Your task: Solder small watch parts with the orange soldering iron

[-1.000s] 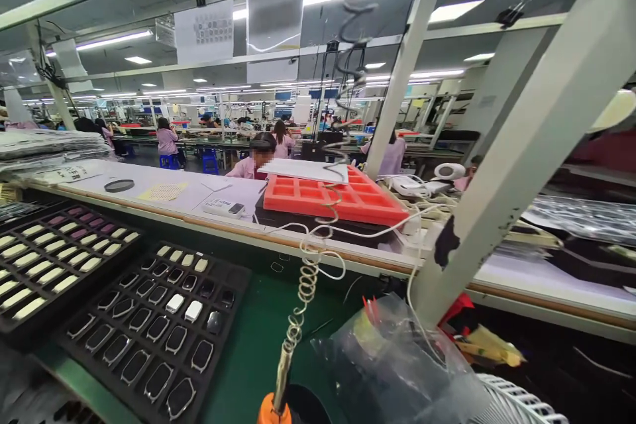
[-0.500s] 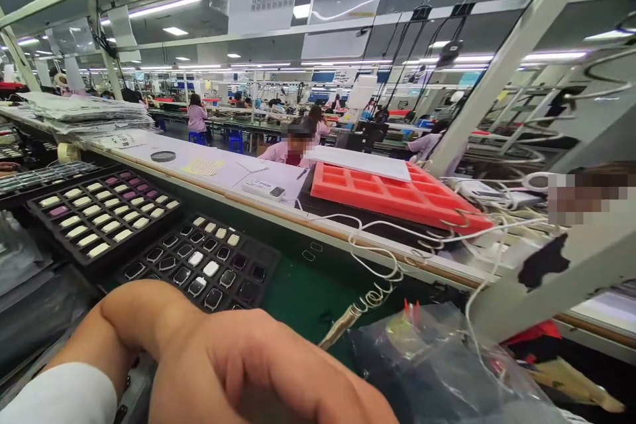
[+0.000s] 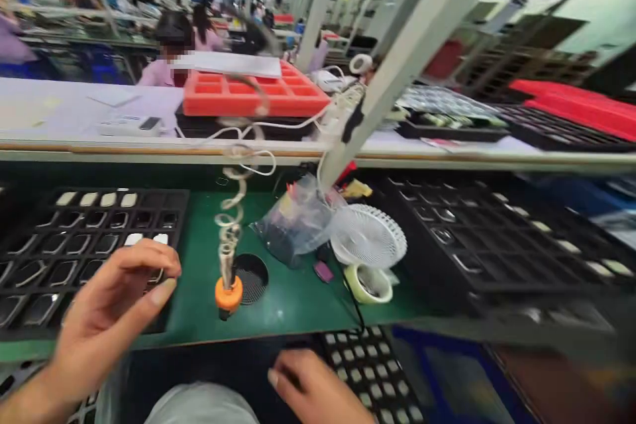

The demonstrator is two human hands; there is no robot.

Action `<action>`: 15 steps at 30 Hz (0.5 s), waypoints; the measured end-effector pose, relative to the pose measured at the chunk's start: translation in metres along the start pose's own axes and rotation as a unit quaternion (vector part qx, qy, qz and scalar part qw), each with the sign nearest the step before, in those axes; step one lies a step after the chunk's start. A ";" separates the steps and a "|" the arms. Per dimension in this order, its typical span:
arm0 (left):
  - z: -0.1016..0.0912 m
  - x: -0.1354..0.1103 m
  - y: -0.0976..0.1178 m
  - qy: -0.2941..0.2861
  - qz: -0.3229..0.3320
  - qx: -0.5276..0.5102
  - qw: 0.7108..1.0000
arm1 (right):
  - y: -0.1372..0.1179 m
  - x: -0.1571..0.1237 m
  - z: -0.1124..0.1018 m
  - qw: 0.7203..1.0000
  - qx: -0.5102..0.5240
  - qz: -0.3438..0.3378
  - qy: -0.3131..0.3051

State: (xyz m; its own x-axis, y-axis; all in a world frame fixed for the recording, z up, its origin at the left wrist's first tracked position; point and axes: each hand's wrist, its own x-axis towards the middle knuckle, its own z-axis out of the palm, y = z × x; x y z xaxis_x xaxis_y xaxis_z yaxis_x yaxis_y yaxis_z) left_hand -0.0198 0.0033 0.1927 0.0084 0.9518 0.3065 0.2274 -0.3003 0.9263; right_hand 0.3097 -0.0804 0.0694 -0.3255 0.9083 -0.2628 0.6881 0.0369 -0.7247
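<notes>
My left hand hovers over the right side of a black tray that holds watch-like frames and white pieces. Its thumb and fingers curve toward each other, a small gap between the tips, and nothing shows in them. Low in the middle, my right hand is curled, somewhat blurred; whether anything is inside the fingers is hidden. To its right lies a dark tray of pale pieces. An orange-ringed tool on a coiled cord stands between the hands, beside a round black mesh dish.
On the green bench sit a clear plastic bag, a white ribbed dish, a pale roll and a purple piece. A large black tray lies right. The shelf behind carries a red foam tray; a slanted post rises there.
The view has swung right and down. The hand that filled the foreground is now farther off, and both hands show apart. The large right-hand tray and the ribbed dish have come into sight.
</notes>
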 end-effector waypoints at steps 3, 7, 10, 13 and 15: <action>0.033 -0.016 -0.062 -0.101 -0.068 0.070 0.990 | 0.010 0.016 0.003 0.993 -0.002 0.051 0.110; 0.080 -0.051 -0.102 -0.166 -0.111 0.061 0.978 | 0.010 0.057 0.012 0.977 -0.042 0.039 0.207; 0.104 -0.065 -0.110 -0.179 -0.134 0.046 0.974 | 0.003 0.086 0.023 0.976 -0.065 0.005 0.207; 0.108 -0.065 -0.119 -0.168 -0.143 0.041 0.974 | -0.002 0.108 0.027 0.976 -0.080 -0.016 0.203; 0.101 -0.064 -0.127 -0.146 -0.144 0.045 0.978 | -0.001 0.117 0.020 0.977 -0.085 -0.035 0.192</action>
State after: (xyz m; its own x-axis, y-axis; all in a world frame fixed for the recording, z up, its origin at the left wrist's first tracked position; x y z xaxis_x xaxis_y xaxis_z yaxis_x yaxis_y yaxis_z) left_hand 0.0492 -0.0132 0.0334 0.2056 0.9772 -0.0524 0.3455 -0.0224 0.9381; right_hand 0.2577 0.0174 0.0262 -0.1319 0.9891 0.0660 0.7813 0.1447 -0.6071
